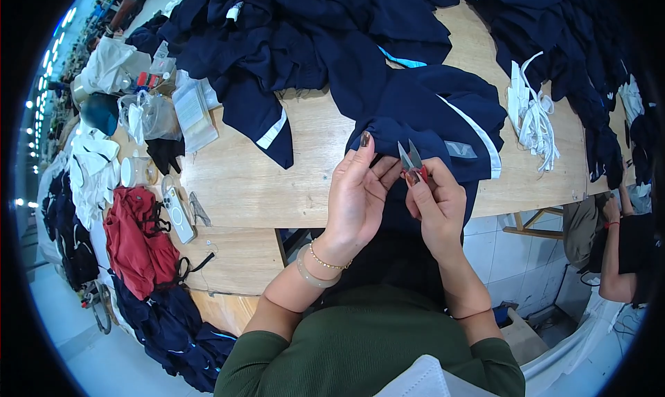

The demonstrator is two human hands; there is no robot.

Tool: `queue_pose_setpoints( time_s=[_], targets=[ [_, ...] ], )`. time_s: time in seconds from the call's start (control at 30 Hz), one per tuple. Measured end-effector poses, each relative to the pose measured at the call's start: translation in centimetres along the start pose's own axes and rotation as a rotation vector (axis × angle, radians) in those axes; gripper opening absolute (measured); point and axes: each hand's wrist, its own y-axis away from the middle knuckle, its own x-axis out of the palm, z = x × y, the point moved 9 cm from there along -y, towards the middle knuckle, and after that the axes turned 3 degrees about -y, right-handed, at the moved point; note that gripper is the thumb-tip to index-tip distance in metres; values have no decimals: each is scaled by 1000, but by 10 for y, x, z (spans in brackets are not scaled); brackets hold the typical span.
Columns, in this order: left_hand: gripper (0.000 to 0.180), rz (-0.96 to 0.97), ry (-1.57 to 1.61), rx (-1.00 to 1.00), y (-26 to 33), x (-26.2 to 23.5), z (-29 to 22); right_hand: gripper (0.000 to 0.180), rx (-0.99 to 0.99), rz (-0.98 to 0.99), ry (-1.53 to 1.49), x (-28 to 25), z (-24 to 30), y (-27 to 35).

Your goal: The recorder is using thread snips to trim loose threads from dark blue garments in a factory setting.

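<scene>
Wooden bench (242,182) fills mid-frame under heaped navy clothes. At centre, the left hand (357,192) pinches a fold of the navy garment (429,113); the right hand (436,199) grips small thread snips (410,158). Soft, limp, light cloth probably needs holding near its edge.

Garment workshop: wooden worktable (242,182) heaped with navy garments (312,37), white drawstrings (533,116), thread snips (411,158).

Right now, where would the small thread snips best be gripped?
By the red handle end of the thread snips, from below, as the right hand pinches them: the pointed blades stick up toward the navy garment, so the top is sharp.
</scene>
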Motion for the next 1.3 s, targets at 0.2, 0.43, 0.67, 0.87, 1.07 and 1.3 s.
queue_pose_setpoints(
  time_s=[0.2,0.43,0.67,0.87,1.07,1.3],
  targets=[
    [20,3,15,0,0,-2,1,13,17,-5,-24,0,-1,0],
    [21,-1,12,-10,0,1,0,13,-65,-20,29,0,1,-1],
    [22,-17,-18,-17,1,2,0,16,-136,-49,7,-2,11,0],
    [20,-5,-8,5,0,-1,0,12,-24,-8,-11,-1,1,1],
    [20,-11,-6,7,-1,-2,0,12,5,-16,-11,-1,-3,0],
    [19,-25,1,10,0,-1,-1,13,7,-3,-20,1,-3,1]
  ],
)
